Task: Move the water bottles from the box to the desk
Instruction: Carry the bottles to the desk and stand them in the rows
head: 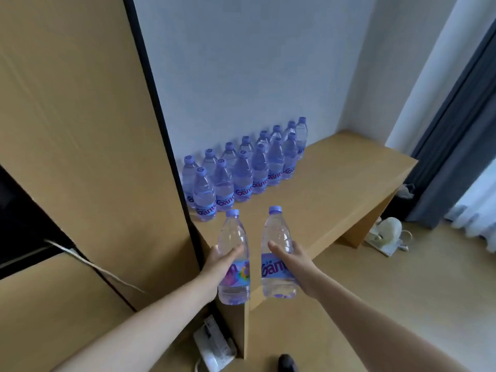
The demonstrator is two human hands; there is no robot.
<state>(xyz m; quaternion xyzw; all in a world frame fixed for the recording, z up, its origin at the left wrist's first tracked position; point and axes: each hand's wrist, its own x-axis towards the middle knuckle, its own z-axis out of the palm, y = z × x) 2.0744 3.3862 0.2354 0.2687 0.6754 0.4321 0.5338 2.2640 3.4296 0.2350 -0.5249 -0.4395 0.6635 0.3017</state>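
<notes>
I hold two clear water bottles with purple caps and purple labels, upright, over the near corner of the wooden desk (335, 189). My left hand (218, 260) grips the left bottle (233, 245) around its middle. My right hand (292, 257) grips the right bottle (277, 237) the same way. Several matching bottles (243, 170) stand in two rows on the desk along the white wall. The box is not in view.
A tall wooden cabinet (80, 130) rises at the left beside the desk. A white power strip (213, 345) lies on the floor under the desk corner. A white fan (387, 232) lies on the floor at the right, near dark curtains (456, 157).
</notes>
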